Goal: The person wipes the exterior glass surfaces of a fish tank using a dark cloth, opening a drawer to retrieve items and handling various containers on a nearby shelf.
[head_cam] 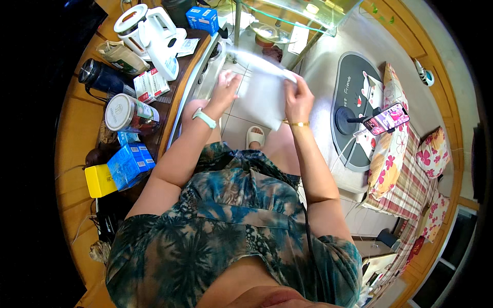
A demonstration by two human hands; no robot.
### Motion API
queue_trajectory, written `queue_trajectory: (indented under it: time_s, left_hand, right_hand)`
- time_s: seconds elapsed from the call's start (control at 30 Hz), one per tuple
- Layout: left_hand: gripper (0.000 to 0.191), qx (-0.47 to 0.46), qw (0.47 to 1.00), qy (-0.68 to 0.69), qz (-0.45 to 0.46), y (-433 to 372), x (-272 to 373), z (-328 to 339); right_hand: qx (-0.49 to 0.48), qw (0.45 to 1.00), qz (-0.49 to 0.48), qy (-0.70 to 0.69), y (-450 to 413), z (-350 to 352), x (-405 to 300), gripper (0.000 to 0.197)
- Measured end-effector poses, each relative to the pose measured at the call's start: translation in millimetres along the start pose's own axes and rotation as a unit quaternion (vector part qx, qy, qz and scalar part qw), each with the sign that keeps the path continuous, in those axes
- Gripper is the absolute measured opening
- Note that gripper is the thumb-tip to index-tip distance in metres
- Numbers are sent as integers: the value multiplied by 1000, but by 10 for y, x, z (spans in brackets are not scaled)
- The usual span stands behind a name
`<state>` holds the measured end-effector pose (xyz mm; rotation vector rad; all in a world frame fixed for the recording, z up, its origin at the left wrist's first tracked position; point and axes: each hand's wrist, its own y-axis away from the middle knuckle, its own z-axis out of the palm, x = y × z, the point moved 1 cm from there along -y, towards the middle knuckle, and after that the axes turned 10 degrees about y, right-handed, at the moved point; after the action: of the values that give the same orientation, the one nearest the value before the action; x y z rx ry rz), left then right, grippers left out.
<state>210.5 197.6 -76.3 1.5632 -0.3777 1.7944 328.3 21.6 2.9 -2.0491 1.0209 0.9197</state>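
My right hand [299,99], with a gold band at the wrist, grips the edge of a thin whitish sheet or bag [265,94], blurred by motion; its exact kind is unclear. The sheet hangs above the tiled floor between my knees. To its left, my left hand [227,86] is raised with fingers apart and holds nothing. A pale green watch [204,117] sits on the left wrist. The left hand does not touch the sheet. Below the hands, a light slipper [255,136] shows on one foot.
At left, a dark wooden cabinet top [185,69] bears a white electric kettle [133,32], a lidded jar [133,113], medicine boxes [151,85] and blue boxes [131,165]. A glass tank [323,19] stands ahead. At right, a phone [386,118] on a stand rests over a dark mat [348,65].
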Motion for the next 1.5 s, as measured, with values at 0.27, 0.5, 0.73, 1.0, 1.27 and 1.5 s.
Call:
queue_trajectory:
  time_s: [0.27,0.5,0.73,1.0,1.27,1.5]
  left_hand:
    - [74,-353,779,468,-224,303,493,-295]
    - [53,-316,945,70,-49,526,479,-216]
    - [45,-339,939,51,-31,792,459,-115]
    - [30,-440,845,-231,196,1004,1139,-79]
    - [38,-421,874,-115,216,1474,1391,602]
    - [26,-319,934,26,156,1163,848,516]
  right_hand:
    - [8,856,-483,182,402,-419,-117,35]
    - [-187,850,-365,329,582,-501,76,60]
    - [-44,890,-448,76,609,-792,-712,61]
    - [-298,920,-5,-254,597,-994,415,90]
    - [69,994,-26,-80,1441,-3293,-26,31]
    - [530,813,62,-233,1110,-4344,915,37]
